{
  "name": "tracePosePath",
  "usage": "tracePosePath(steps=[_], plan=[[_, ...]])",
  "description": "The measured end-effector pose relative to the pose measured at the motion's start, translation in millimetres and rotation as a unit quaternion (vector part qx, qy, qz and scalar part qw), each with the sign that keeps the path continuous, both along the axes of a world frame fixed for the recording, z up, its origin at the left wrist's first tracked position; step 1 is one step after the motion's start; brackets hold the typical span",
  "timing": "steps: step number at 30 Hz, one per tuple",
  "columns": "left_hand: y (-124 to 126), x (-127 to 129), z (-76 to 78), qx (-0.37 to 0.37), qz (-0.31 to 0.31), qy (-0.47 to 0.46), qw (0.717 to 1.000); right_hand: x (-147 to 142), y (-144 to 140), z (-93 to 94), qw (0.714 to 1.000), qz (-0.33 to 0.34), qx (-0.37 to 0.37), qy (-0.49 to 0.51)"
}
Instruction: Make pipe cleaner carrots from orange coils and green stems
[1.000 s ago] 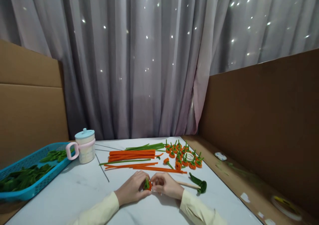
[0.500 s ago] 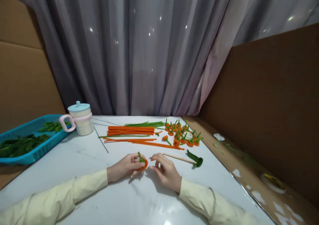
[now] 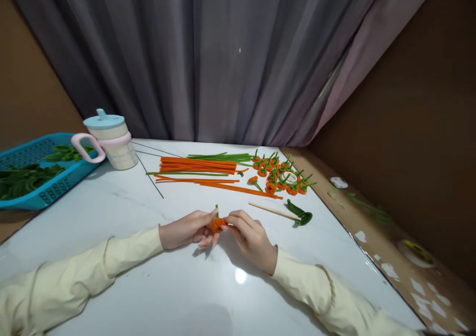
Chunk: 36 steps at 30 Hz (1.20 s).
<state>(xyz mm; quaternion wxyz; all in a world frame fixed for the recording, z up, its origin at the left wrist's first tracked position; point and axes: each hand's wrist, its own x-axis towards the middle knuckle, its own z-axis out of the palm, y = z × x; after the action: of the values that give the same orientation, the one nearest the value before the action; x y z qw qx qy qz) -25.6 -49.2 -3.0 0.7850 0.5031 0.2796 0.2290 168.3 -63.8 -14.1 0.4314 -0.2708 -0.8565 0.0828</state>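
Observation:
My left hand grips a small pumpkin-like pipe-cleaner piece, ribbed and orange, with a green stem sticking up. The fingertips of my right hand pinch its right edge. Both hands are raised a little above the white table, and the fingers hide part of the piece. Beyond them lie loose orange pipe cleaners and a thicker orange bundle. Off to the right, a wooden stick rests with one end on a dark green curled pipe-cleaner piece.
Several finished orange pieces with green stems cluster at the back right around a white ring. Green pipe cleaners lie behind the bundle. At left stand a lidded cup and a blue basket of green leaf-like pieces.
My right hand has come into contact with the orange piece, which has turned so its stem points straighter up. The view has tilted downward.

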Motion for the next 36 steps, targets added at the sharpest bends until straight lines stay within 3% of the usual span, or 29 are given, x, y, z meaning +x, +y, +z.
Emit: tracePosePath(steps=[9,22,32,34,36], plan=[[3.3,-0.3,0.5,-0.034,-0.009,0.017,0.999,4.9,1.4,6.0,0.998,0.052,-0.018,0.007],[-0.3,1.5,6.7,-0.024,-0.016,0.073,0.997,6.5,1.9,1.2,0.999,0.042,0.015,-0.019],[-12.1,9.5,11.7,0.084,-0.003,0.167,0.982,1.8,1.2,1.5,0.997,0.067,-0.029,0.023],[-13.2,6.4,9.6,0.148,0.039,0.189,0.970,1.6,0.2,3.4,0.996,0.066,-0.041,0.032],[-13.6,1.7,6.0,0.271,0.115,0.208,0.933,1.2,-0.6,6.6,0.995,0.059,-0.068,0.052]])
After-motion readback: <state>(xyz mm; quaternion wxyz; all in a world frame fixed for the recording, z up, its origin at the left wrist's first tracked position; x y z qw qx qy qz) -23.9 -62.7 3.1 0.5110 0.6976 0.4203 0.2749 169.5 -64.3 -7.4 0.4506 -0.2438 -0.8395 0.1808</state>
